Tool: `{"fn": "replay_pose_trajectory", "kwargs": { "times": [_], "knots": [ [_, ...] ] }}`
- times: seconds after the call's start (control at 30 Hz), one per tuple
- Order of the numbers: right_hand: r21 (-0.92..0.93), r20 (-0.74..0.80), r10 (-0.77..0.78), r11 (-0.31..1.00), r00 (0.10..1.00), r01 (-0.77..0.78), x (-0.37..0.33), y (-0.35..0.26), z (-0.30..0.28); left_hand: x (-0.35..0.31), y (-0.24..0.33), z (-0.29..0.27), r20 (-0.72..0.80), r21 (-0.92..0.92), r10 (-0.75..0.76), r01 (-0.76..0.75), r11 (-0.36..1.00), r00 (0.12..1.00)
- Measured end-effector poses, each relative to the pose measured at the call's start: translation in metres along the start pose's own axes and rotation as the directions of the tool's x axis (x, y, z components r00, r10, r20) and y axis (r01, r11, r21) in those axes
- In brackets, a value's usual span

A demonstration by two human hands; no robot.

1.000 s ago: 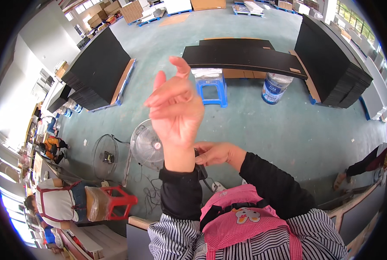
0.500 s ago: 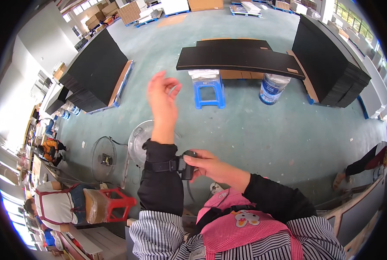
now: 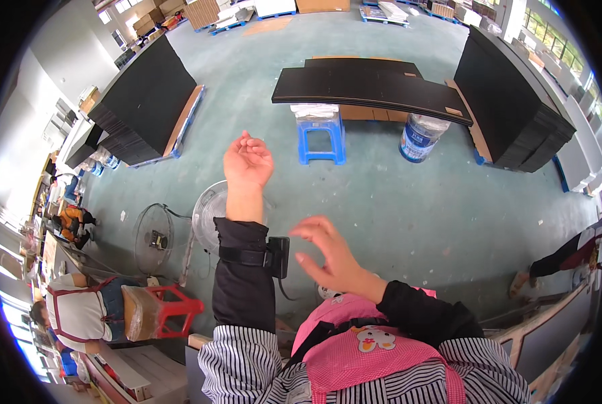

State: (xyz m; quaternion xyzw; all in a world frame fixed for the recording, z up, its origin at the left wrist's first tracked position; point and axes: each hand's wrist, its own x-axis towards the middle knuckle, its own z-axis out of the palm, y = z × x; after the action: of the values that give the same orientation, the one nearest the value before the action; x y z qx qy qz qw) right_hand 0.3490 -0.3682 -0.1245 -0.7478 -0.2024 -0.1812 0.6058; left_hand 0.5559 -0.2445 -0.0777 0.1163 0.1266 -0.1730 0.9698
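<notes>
My left forearm is raised, palm facing me, and the fingers of my left hand (image 3: pixel 248 161) are curled in with nothing in them. A black strap (image 3: pixel 242 256) runs round that forearm over the black sleeve and carries a small black box-shaped device (image 3: pixel 279 257) on its inner side. Just right of the device, my right hand (image 3: pixel 329 257) is open and apart from it, thumb and fingers spread. A dark cord (image 3: pixel 284 289) hangs below the device. Under my arms is a pink checked apron (image 3: pixel 355 363) with a rabbit patch.
Black panels (image 3: pixel 368 84) rest across a blue stool (image 3: pixel 321 140) and a blue-and-white bucket (image 3: pixel 421 138). Stacks of black boards stand left (image 3: pixel 142 101) and right (image 3: pixel 510 101). A standing fan (image 3: pixel 210 215) is beside my left arm. One person (image 3: pixel 85 306) sits lower left; another (image 3: pixel 570 259) is at right.
My right hand has let go of the device on my left forearm and moved right, its fingers spreading. My left hand has turned palm toward me and come lower, its fingers curling in.
</notes>
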Motion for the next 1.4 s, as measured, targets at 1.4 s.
{"fn": "replay_pose_trajectory", "kwargs": {
  "times": [1.4],
  "knots": [
    [-0.378, 0.520, -0.491, 0.602, 0.699, 0.704, 0.034, -0.053, -0.021, 0.003, -0.058, -0.074, 0.737, -0.135, -0.415, -0.486, -0.864, 0.533]
  ]
}}
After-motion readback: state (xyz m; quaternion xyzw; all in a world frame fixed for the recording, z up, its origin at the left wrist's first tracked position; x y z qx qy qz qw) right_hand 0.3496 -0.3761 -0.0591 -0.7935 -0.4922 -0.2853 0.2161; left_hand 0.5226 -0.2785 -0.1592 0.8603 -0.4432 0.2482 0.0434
